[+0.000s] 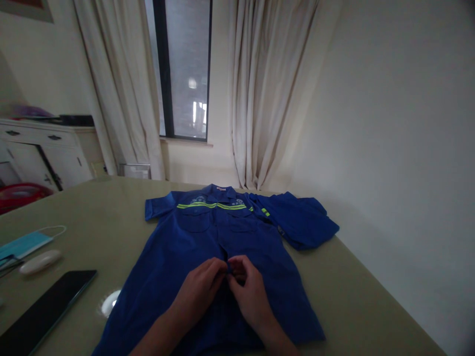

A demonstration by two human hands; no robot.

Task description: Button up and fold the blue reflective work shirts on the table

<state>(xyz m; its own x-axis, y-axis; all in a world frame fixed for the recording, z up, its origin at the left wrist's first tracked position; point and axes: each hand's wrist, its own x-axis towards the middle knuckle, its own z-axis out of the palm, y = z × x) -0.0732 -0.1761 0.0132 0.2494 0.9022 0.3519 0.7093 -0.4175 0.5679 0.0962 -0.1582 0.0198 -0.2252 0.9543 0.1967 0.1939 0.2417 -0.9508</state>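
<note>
A blue short-sleeved work shirt with yellow-green reflective stripes lies flat, front up, on the table. My left hand and my right hand meet over the shirt's front placket near its middle. Both have their fingers pinched on the placket fabric, where a button may be, but it is too small to make out. A second blue garment with the same stripes lies crumpled at the shirt's right shoulder.
At the table's left lie a light-blue face mask, a small white oval object and a dark phone or tablet. A white cabinet, a red tub, curtains and a window stand behind.
</note>
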